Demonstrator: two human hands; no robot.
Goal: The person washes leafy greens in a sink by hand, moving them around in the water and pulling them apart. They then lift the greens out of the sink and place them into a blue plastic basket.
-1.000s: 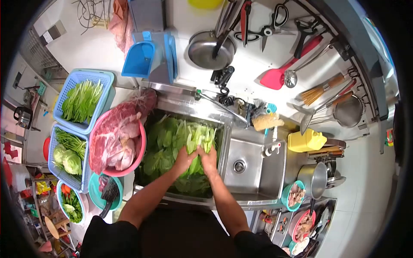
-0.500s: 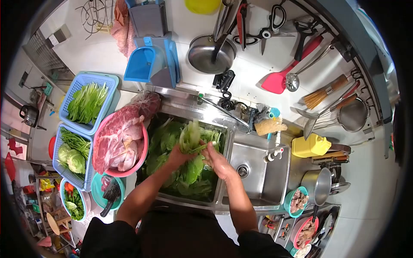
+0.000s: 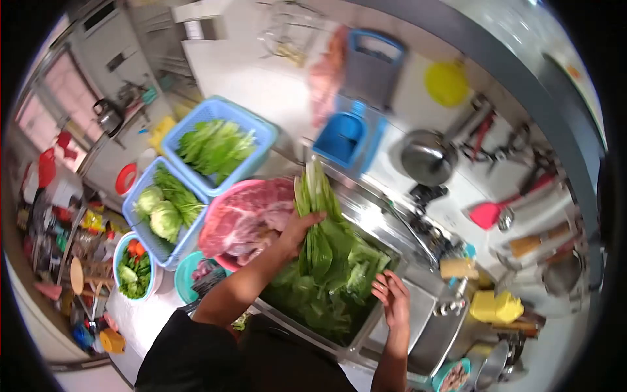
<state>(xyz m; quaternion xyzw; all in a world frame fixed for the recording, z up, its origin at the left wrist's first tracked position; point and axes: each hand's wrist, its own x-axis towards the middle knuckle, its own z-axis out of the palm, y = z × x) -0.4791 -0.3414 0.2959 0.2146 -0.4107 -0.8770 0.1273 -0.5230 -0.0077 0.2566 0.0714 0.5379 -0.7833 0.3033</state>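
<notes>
My left hand [image 3: 301,230] is wrapped round a bunch of leafy greens [image 3: 321,240], its pale stems pointing up and its leaves hanging down over the sink. Beneath it, the left sink basin [image 3: 371,323] holds water and many more loose green leaves [image 3: 339,294]. My right hand [image 3: 393,297] is over the basin's right edge, fingers apart and holding nothing. Left of the bunch, a pink basin [image 3: 230,262] holds large pieces of raw meat [image 3: 251,219], close to my left hand.
Blue baskets [image 3: 261,140] of greens and cabbages stand at the left, with a teal bowl [image 3: 185,274] and a bowl of vegetables [image 3: 134,274] nearer. The faucet [image 3: 452,304] and a yellow jug [image 3: 494,306] are at the right. Pans and utensils hang on the wall.
The view has swung left. My left hand has moved up and left with greens held, stems now pointing up. My right hand has moved away from the greens and opened.
</notes>
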